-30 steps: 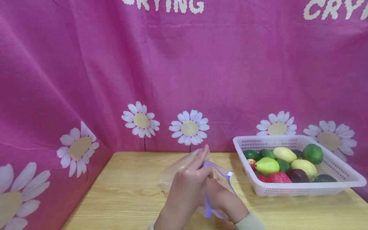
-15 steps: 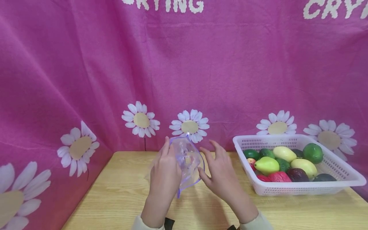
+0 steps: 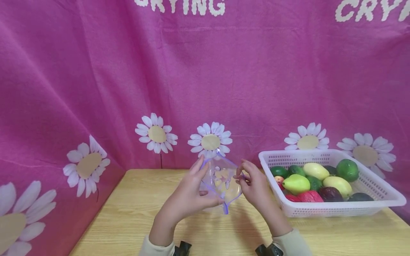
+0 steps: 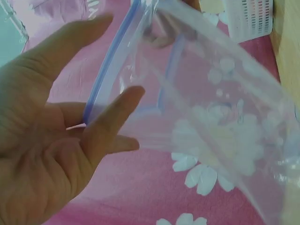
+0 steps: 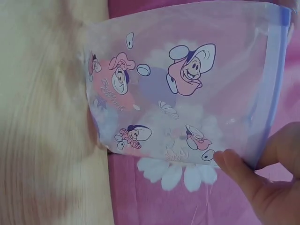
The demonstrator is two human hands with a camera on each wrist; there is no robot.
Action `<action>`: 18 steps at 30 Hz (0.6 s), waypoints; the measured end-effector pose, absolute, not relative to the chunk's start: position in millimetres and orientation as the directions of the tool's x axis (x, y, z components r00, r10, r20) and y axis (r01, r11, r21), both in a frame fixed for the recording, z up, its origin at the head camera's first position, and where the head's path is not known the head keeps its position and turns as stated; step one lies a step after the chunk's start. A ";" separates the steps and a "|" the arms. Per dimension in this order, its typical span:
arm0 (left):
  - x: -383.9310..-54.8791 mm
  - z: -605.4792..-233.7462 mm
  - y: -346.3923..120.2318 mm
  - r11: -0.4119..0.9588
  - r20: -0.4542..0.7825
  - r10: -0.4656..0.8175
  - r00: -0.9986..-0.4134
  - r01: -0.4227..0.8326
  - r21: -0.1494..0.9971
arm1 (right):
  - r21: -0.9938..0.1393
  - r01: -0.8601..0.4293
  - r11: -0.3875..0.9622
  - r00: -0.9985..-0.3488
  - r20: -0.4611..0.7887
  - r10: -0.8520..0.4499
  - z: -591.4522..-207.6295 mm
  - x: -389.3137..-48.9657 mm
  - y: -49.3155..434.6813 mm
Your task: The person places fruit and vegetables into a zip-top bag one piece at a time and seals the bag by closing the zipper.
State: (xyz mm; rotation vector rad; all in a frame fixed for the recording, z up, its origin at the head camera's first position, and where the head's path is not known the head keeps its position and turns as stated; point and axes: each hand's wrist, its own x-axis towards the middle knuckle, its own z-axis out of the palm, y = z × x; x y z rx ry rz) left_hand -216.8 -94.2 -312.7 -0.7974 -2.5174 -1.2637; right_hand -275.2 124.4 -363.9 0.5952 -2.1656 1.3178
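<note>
A clear zip bag (image 3: 221, 179) with a purple-blue zip rim and cartoon prints stands with its mouth spread between both hands. My left hand (image 3: 184, 199) has the left rim between its fingers; its thumb stretches across toward the near corner. In the left wrist view, parts of that hand (image 4: 51, 145) lie on both sides of the film. With thumb and fingertips, my right hand (image 3: 254, 183) pinches the right rim. The right wrist view shows the bag's printed side (image 5: 154, 93) and this hand (image 5: 274, 187) at the zip edge. Nothing but prints shows on or in the bag.
A white perforated basket (image 3: 333, 209) on the right of the wooden table (image 3: 128, 220) holds several fruits, among them a green pear (image 3: 296, 184) and a dark purple fruit (image 3: 331, 195). A pink daisy-print cloth (image 3: 256, 89) hangs behind and to the left.
The hands were together over the bag, then parted as its mouth opened. My right hand has gone from spread fingers beside the rim to pinching it. The left thumb has swung out to the right.
</note>
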 end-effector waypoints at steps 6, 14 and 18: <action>-222.7 -316.7 -91.5 0.534 0.509 0.378 -0.773 0.632 0.563 | -0.690 -0.556 0.464 -0.808 0.579 -0.108 -360.0 -280.7 141.4; -226.6 -324.0 -78.2 0.728 0.647 0.294 -0.704 0.603 0.326 | -0.555 -0.611 0.565 -0.758 0.616 -0.215 -340.4 -277.8 179.7; -224.9 -325.6 -78.2 0.754 0.614 0.261 -0.745 0.555 0.352 | -0.555 -0.489 0.672 -0.822 0.552 -0.142 -337.5 -278.2 217.9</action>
